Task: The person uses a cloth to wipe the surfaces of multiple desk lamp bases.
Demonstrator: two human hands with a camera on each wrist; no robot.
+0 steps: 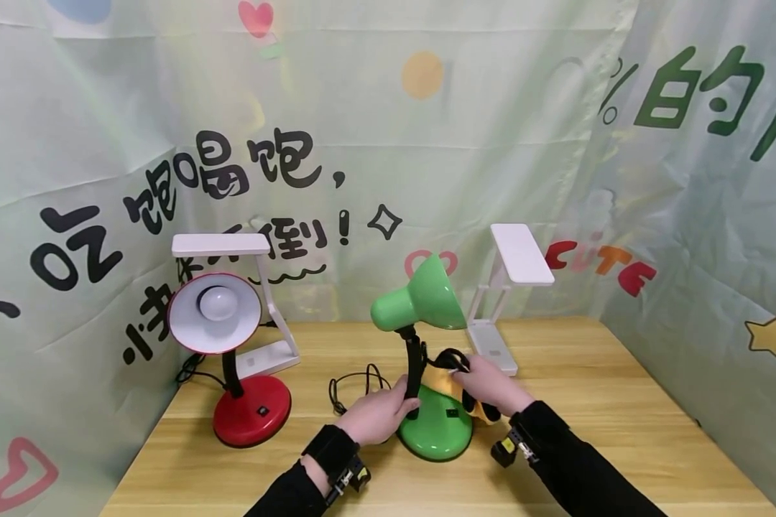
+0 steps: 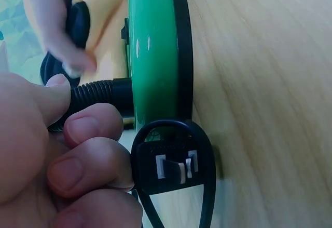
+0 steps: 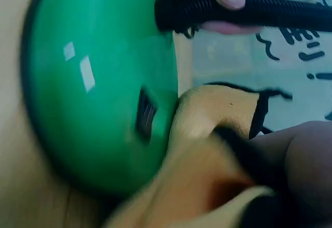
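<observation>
A green desk lamp [image 1: 436,434] stands upright on the wooden table, its shade tipped to the right. My left hand [image 1: 376,416] grips the lower part of its black ribbed neck [image 2: 93,95], thumb and fingers curled round it. On the right side, my right hand [image 1: 494,384] holds a yellow-orange cloth with black trim [image 1: 441,382] against or close beside the lamp's base. In the right wrist view the cloth [image 3: 207,111] lies bunched next to the base, blurred in front. A black plug [image 2: 171,168] on a looped cord shows below the left fingers.
At the left stands a red lamp [image 1: 252,409] with a white lamp [image 1: 278,352] behind it. Another white lamp [image 1: 494,345] is behind my right hand. A loose black cord [image 1: 336,395] lies left of the green lamp. Printed cloth walls [image 1: 511,143] surround the table [image 1: 588,402].
</observation>
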